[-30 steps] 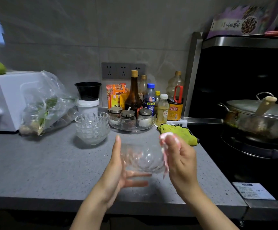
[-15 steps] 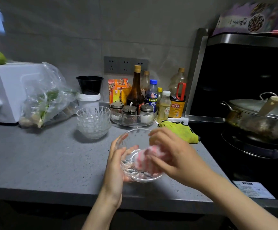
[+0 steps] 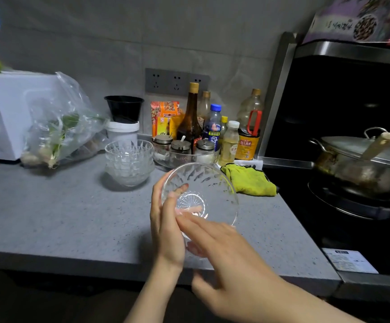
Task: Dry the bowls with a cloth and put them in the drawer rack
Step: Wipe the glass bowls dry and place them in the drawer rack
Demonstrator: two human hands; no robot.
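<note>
- Holding the glass bowl (image 3: 212, 190) is the left hand (image 3: 166, 224): it grips the bowl's left side, and its fingers (image 3: 180, 188) show through the glass behind the base.
- The bowl is lifted clear of the tabletop (image 3: 49, 217), above the front edge, and is tipped so its open mouth faces up and back toward the person.
- The right hand (image 3: 226, 259) lies below the bowl and nearer the person. Its fingers (image 3: 189, 221) are stretched fairly straight, with the tips at the bowl's near lower rim.
- Nothing is visibly held in the right hand. It is blurred and the palm faces down, so something tucked beneath it cannot be ruled out.
- The relation that matters: the bowl's opening lies up and to the left of the right fingertips and is tilted toward them, so that hand could go straight into the hollow, in my judgement. A round bowl has no long axis to line up with.
- A yellow-green cloth (image 3: 249, 180) lies crumpled on the tabletop just right of the bowl, on the right hand's side.
- The stack of glass bowls (image 3: 128, 159) stands behind and to the left, nearer the left hand and apart from the held bowl.
- No drawer rack is in view, so putting the bowl away looks like a later step.
</note>
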